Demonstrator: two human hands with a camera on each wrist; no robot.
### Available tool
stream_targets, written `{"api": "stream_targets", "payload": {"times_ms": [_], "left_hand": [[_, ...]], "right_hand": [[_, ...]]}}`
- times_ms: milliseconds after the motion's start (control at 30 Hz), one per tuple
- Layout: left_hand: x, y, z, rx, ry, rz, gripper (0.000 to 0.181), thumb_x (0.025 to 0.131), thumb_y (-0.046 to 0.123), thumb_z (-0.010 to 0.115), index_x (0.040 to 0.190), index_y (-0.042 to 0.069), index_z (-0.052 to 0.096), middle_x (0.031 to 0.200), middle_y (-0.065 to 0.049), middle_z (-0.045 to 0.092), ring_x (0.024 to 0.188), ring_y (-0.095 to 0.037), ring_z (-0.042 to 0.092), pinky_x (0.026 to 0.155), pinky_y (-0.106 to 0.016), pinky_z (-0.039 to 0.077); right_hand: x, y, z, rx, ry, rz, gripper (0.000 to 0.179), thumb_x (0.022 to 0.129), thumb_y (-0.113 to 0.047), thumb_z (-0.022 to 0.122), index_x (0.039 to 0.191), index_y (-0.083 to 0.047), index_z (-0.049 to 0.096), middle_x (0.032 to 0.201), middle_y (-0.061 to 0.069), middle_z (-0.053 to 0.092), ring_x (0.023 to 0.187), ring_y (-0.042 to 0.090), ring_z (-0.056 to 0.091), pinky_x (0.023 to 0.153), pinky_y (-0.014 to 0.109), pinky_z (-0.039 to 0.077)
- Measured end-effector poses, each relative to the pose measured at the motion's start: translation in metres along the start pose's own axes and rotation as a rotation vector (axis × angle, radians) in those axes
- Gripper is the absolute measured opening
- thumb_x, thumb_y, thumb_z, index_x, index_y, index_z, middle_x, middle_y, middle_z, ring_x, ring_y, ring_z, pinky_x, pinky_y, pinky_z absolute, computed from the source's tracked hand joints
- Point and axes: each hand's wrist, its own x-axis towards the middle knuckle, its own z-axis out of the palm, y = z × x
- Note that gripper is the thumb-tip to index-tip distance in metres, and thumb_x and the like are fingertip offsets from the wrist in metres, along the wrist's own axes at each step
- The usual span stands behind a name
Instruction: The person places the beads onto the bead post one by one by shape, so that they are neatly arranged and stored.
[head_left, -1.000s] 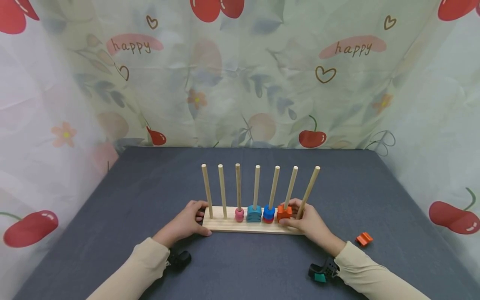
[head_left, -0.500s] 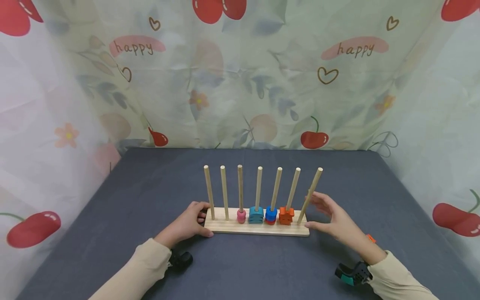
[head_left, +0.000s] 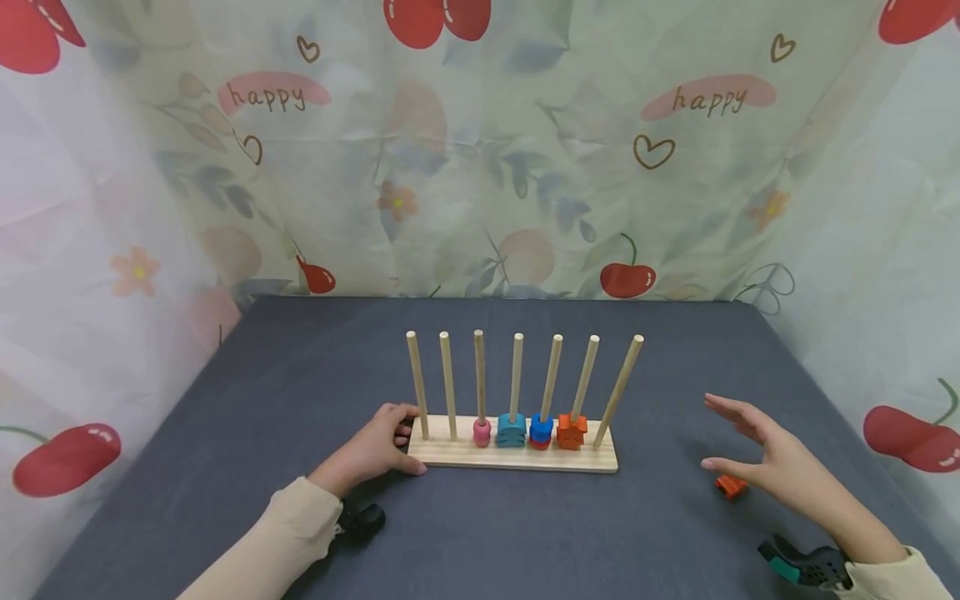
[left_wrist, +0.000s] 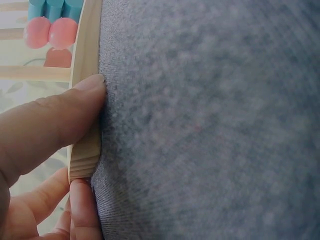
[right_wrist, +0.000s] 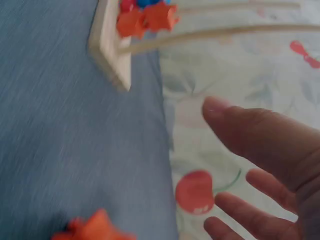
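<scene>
A wooden peg board [head_left: 517, 457] with several upright pegs stands on the table. My left hand [head_left: 372, 446] holds its left end; in the left wrist view the thumb [left_wrist: 60, 112] lies on the front edge and fingers curl at the end. Pink beads [head_left: 482, 432], teal pieces [head_left: 512, 431], a blue bead [head_left: 541, 428] over a red one, and orange star-like pieces [head_left: 571, 432] sit low on the middle pegs. My right hand [head_left: 783, 462], fingers spread and holding nothing, is right of the board. Under its thumb an orange piece [head_left: 730, 487] lies on the table, partly hidden.
A dark cloth covers the table [head_left: 337, 358]. A patterned curtain [head_left: 465, 167] hangs behind it and along both sides. Black wrist cameras [head_left: 806, 562] are strapped below both hands. The two leftmost pegs and the rightmost peg [head_left: 619, 392] are bare.
My right hand has let go of the orange piece on the sixth peg and moved right, over toward the loose orange piece. My left hand keeps its grip on the board.
</scene>
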Motion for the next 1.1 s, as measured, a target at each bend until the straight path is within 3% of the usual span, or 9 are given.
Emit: {"api": "stream_targets", "payload": {"times_ms": [100, 167, 367, 567, 733, 867, 967, 1100], "left_hand": [[0.000, 0.001, 0.000, 0.001, 0.000, -0.004, 0.081, 0.065, 0.004, 0.089, 0.135, 0.000, 0.048, 0.125, -0.015, 0.043, 0.109, -0.024, 0.052, 0.097, -0.043, 0.048], [0.000, 0.001, 0.000, 0.001, 0.002, -0.005, 0.081, 0.065, 0.004, 0.089, 0.135, 0.000, 0.049, 0.125, -0.015, 0.043, 0.109, -0.024, 0.052, 0.097, -0.043, 0.048], [0.000, 0.001, 0.000, -0.001, 0.007, 0.003, 0.079, 0.064, 0.004, 0.089, 0.134, 0.000, 0.050, 0.124, -0.014, 0.043, 0.108, -0.024, 0.051, 0.097, -0.042, 0.047], [0.000, 0.000, 0.001, -0.004, 0.005, 0.016, 0.079, 0.065, 0.004, 0.088, 0.134, -0.001, 0.050, 0.124, -0.015, 0.043, 0.108, -0.025, 0.052, 0.097, -0.043, 0.048], [0.001, 0.000, 0.001, -0.004, 0.005, 0.019, 0.080, 0.064, 0.004, 0.089, 0.134, -0.001, 0.049, 0.123, -0.015, 0.043, 0.108, -0.025, 0.052, 0.097, -0.043, 0.048], [0.001, -0.001, 0.001, -0.007, 0.006, 0.015, 0.080, 0.065, 0.003, 0.088, 0.134, 0.000, 0.049, 0.124, -0.015, 0.043, 0.108, -0.024, 0.051, 0.097, -0.043, 0.047], [0.000, -0.001, 0.001, -0.002, 0.008, 0.012, 0.080, 0.065, 0.004, 0.088, 0.135, 0.000, 0.049, 0.125, -0.014, 0.043, 0.108, -0.024, 0.051, 0.097, -0.043, 0.047], [-0.001, 0.000, 0.001, 0.005, 0.009, 0.012, 0.080, 0.065, 0.005, 0.089, 0.135, 0.000, 0.049, 0.124, -0.014, 0.044, 0.108, -0.024, 0.051, 0.097, -0.043, 0.047]], "right_hand": [[-0.006, 0.011, -0.003, -0.075, -0.045, 0.064, 0.083, 0.081, -0.039, 0.076, 0.147, -0.008, 0.036, 0.145, 0.020, 0.043, 0.128, 0.041, 0.040, 0.102, 0.035, 0.043], [-0.009, 0.018, -0.002, -0.106, -0.074, 0.097, 0.082, 0.080, -0.043, 0.076, 0.145, -0.006, 0.040, 0.142, 0.021, 0.046, 0.127, 0.043, 0.043, 0.097, 0.052, 0.041], [-0.010, 0.036, 0.002, -0.081, -0.163, 0.139, 0.076, 0.080, -0.043, 0.076, 0.138, -0.003, 0.049, 0.136, 0.021, 0.054, 0.118, 0.038, 0.055, 0.092, 0.049, 0.050], [-0.005, 0.040, 0.003, -0.040, -0.225, 0.142, 0.060, 0.082, -0.036, 0.076, 0.129, -0.004, 0.057, 0.124, 0.016, 0.063, 0.096, 0.009, 0.064, 0.074, 0.025, 0.054], [-0.002, 0.034, 0.006, -0.116, -0.200, 0.179, 0.039, 0.085, -0.039, 0.073, 0.112, -0.012, 0.067, 0.105, 0.005, 0.068, 0.083, 0.009, 0.061, 0.065, 0.025, 0.050], [0.001, 0.028, 0.010, -0.139, -0.157, 0.196, 0.035, 0.086, -0.042, 0.070, 0.107, -0.014, 0.069, 0.093, -0.002, 0.069, 0.076, 0.007, 0.061, 0.062, 0.025, 0.048], [0.004, 0.023, 0.014, -0.068, -0.127, 0.187, 0.036, 0.088, -0.040, 0.069, 0.108, -0.010, 0.068, 0.088, -0.002, 0.070, 0.070, 0.006, 0.061, 0.060, 0.025, 0.051], [0.011, 0.012, 0.017, 0.104, -0.076, 0.168, 0.038, 0.091, -0.033, 0.066, 0.113, -0.002, 0.064, 0.089, 0.006, 0.070, 0.070, 0.010, 0.064, 0.062, 0.028, 0.056]]}}
